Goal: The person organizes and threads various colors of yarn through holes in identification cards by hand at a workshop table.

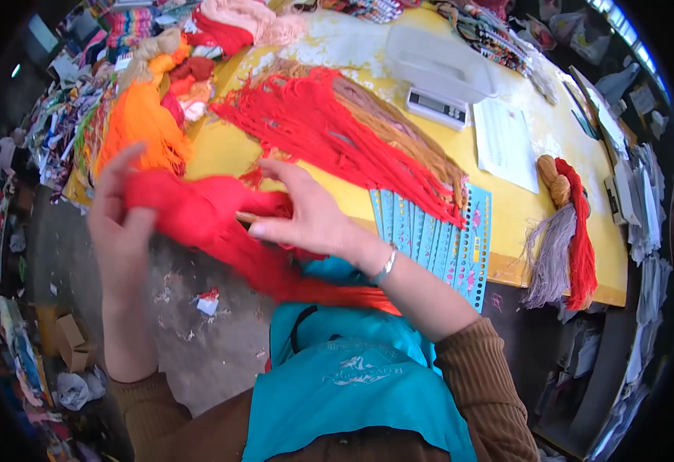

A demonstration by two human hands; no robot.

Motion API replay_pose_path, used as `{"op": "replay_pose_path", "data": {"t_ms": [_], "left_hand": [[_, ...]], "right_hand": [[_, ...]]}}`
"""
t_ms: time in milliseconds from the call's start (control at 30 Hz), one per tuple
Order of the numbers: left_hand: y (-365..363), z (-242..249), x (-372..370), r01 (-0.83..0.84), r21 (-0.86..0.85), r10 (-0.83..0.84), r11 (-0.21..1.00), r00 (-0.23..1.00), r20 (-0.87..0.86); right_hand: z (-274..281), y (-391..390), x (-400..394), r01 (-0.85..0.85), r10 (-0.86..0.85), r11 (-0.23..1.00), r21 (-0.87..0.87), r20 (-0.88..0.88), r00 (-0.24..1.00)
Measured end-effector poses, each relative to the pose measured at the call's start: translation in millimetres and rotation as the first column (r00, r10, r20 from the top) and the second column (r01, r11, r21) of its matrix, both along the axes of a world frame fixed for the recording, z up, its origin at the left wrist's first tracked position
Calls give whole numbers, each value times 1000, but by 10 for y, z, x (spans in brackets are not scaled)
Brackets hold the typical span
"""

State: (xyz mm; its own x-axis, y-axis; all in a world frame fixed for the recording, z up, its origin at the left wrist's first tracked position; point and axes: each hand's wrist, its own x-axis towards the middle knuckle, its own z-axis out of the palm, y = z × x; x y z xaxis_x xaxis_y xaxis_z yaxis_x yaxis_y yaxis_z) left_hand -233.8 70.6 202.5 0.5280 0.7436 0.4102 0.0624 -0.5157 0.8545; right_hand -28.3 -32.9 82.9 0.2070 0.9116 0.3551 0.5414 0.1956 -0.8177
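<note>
A hank of red yarn (206, 208) stretches in front of me, its lower strands trailing over my teal apron (360, 377). At its far left end my left hand (117, 204) curls round the bundle, thumb in front and fingers behind, smeared by motion. Closer to the middle, my right hand (302, 204) grips the same hank between thumb and fingers. A small tan piece shows by the right thumb; I cannot tell what it is. Just beyond my hands, a spread of loose red yarn (329, 131) lies on the yellow table (506, 262) beside brown strands (414, 131).
Orange yarn (144, 119) hangs at the table's left. Blue punched cards (437, 246) lie at the front edge. Farther back are a scale (437, 108) with a clear plastic tub (437, 61) and a paper sheet (505, 142). Grey and red hanks (568, 231) sit at right.
</note>
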Motion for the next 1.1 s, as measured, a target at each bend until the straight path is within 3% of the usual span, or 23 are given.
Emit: {"op": "replay_pose_path", "data": {"t_ms": [33, 67, 100, 133, 167, 200, 233, 267, 300, 400, 433, 467, 500, 533, 567, 667, 733, 767, 833, 933, 967, 1033, 1100], "left_hand": [[-75, 0, 47, 87, -41, -91, 995, 989, -112], [-151, -87, 133, 126, -13, -127, 992, 987, -99], [-226, -92, 179, 121, 34, -107, 992, 955, -277], [-325, -97, 272, 170, 94, -132, 981, 939, -317], [-362, -120, 350, 260, 214, -184, 942, 929, -321], [-402, -75, 369, 292, 196, -204, 936, 905, -374], [-425, -24, 354, 243, 155, -182, 958, 927, -328], [-463, 38, 359, 207, 109, -170, 972, 945, -281], [-510, 115, 398, 217, 98, -202, 971, 970, -136], [-565, 189, 588, 298, -38, -298, 954, 955, 8], [-537, 263, 665, 282, -30, -281, 959, 959, 25], [-505, 326, 769, 234, -40, -229, 971, 967, 115], [-450, 417, 870, 236, -35, -221, 971, 944, 243], [-370, 554, 946, 390, -92, -347, 916, 887, 306], [-334, 705, 1040, 531, -139, -453, 836, 811, 371], [-681, 1050, 1476, 705, -95, -642, 703, 686, 344], [-818, 986, 1753, 707, -51, -626, 706, 655, 424], [-783, 906, 1827, 738, -49, -666, 673, 633, 395], [-829, 628, 1924, 743, -312, -614, 592, 666, 423], [-883, 94, 1936, 752, -392, -782, 530, 612, 116], [-928, -75, 1902, 740, -430, -801, 517, 595, 63], [-989, -365, 1823, 740, -518, -845, 430, 532, 59], [-1051, -625, 1703, 715, -580, -867, 391, 498, 29]], "right_hand": [[81, -32, -41, -27, 24, 997, 67, 47, 999], [241, -73, -131, -33, 17, 990, 135, 119, 993], [387, -94, -234, -50, 43, 992, 116, 67, 997], [482, -94, -340, -73, 72, 992, 100, 15, 997], [470, -78, -450, 21, -18, 996, 84, -35, 999], [457, -80, -488, 40, -33, 998, 46, -157, 987], [419, -85, -501, 57, -55, 998, 0, -274, 960], [293, -70, -483, 125, -112, 991, 50, -204, 973], [224, -75, -470, 71, -56, 996, 51, -243, 968], [307, -246, -434, 14, 25, 994, 106, -352, 936], [343, -263, -363, -172, 200, 980, 102, -518, 831], [424, -350, -316, -143, 210, 975, 168, -508, 835], [476, -391, -265, -226, 352, 934, 275, -622, 700], [508, -404, -235, -289, 490, 872, 396, -694, 527], [522, -385, -224, -225, 483, 868, 442, -648, 589], [809, -603, -111, 5, 338, 907, 421, -736, 587], [1066, -924, 82, 98, 419, 869, 485, -827, 374], [1203, -1150, 198, 189, 344, 881, 434, -861, 373], [1399, -1661, 483, 262, 315, 870, 418, -879, 358], [1629, -2327, 909, 450, 137, 845, 290, -930, 342], [1713, -2474, 1083, 626, -31, 745, 228, -927, 375], [1748, -2797, 1485, 725, -137, 652, 222, -906, 400], [1483, -3201, 2241, 698, -139, 672, 248, -883, 448]]}}
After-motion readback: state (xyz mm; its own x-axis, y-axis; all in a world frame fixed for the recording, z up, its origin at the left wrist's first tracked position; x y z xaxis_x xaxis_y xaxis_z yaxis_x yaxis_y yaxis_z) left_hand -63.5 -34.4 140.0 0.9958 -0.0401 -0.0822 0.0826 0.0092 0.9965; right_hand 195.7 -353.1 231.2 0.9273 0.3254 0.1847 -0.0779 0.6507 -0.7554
